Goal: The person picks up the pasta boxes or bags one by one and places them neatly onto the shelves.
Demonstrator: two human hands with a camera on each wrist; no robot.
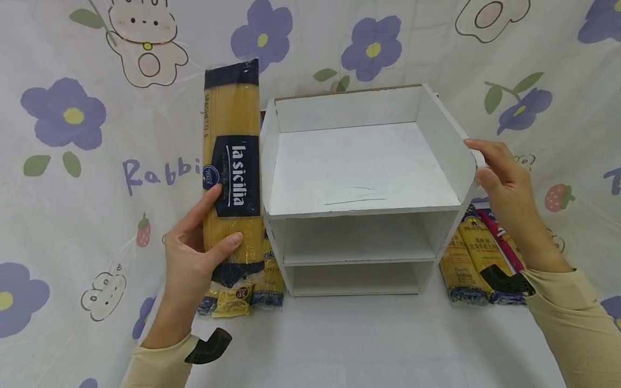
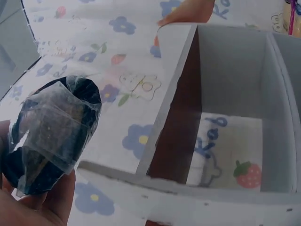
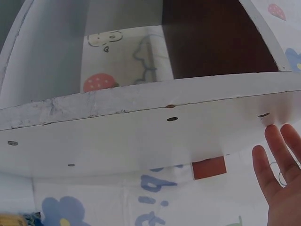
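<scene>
My left hand (image 1: pixel 194 258) holds a clear pack of spaghetti (image 1: pixel 233 118) with dark blue bands and a "la sicilia" label. The pack stands upright in the air beside the left wall of a white shelf unit (image 1: pixel 364 161), thumb on its front and fingers round its left side. In the left wrist view, the crinkled dark end of the pack shows. At the unit's front right corner, my right hand (image 1: pixel 509 188) grips the rounded panel edge between thumb and forefinger. In the right wrist view, its other fingers (image 3: pixel 278 146) stretch along the panel's outer face.
Yellow pasta packs (image 1: pixel 473 253) lie right of the unit, next to a pink-edged pack (image 1: pixel 499 234). More packs, one small and yellow (image 1: pixel 233 302), lie at its left, partly behind my left hand. A patterned cloth (image 1: pixel 310 43) hangs behind; the white tabletop (image 1: pixel 359 345) stretches in front.
</scene>
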